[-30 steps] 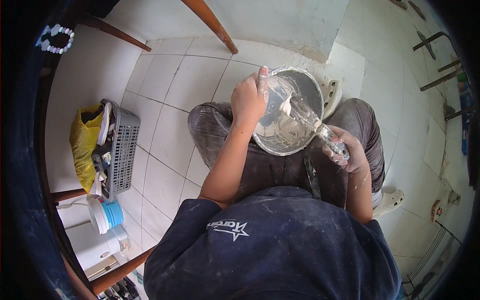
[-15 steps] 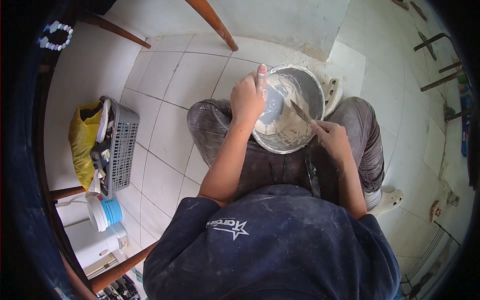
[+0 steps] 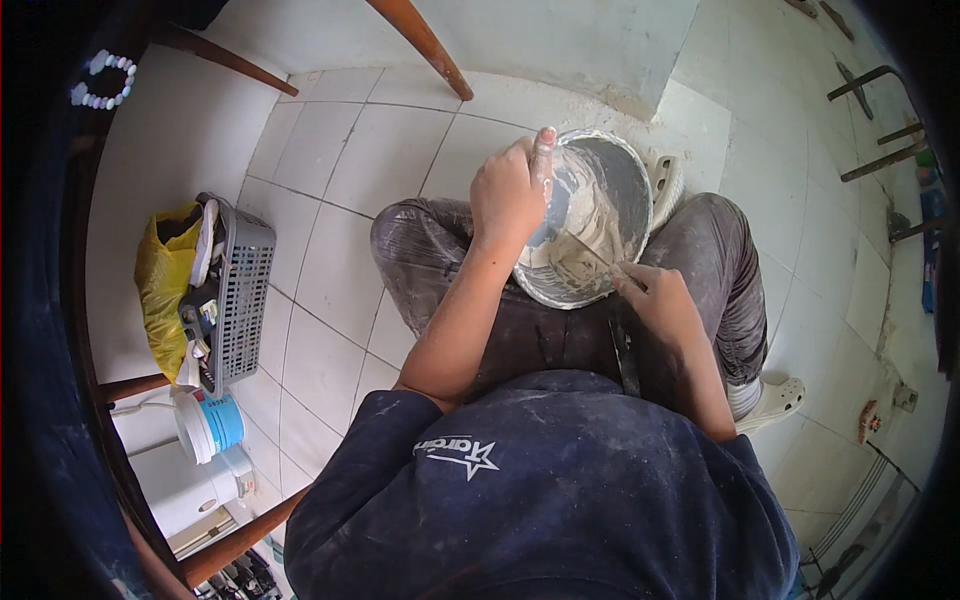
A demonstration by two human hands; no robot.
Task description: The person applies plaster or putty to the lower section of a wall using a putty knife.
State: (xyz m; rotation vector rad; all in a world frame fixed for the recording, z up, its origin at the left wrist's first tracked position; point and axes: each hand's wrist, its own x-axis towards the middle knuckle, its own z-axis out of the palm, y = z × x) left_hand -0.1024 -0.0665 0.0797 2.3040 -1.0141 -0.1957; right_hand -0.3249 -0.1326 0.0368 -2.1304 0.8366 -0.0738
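A grey bucket (image 3: 628, 180) with a smeared rim stands between my bent legs. Thick off-white paste (image 3: 597, 215) coats part of its inside. My right hand (image 3: 660, 300) is closed on a putty knife (image 3: 590, 247), whose narrow blade reaches into the paste and shows nearly edge-on. Over the bucket's left side is my left hand (image 3: 510, 195), fingers curled and the paste-smeared thumb pointing up and away. Whatever these fingers grip is hidden behind the hand.
White clogs (image 3: 778, 407) are on my feet. At the left, a grey plastic basket (image 3: 245, 300) holds a yellow bag (image 3: 165, 290), near a white-and-blue tub (image 3: 212, 428). A wooden leg (image 3: 430, 50) stands beyond the bucket. Metal bars (image 3: 880, 160) jut in at right.
My left hand has moved slightly right over the bucket. My right hand has shifted slightly, and the knife blade has turned from its flat side to nearly edge-on, lower in the paste.
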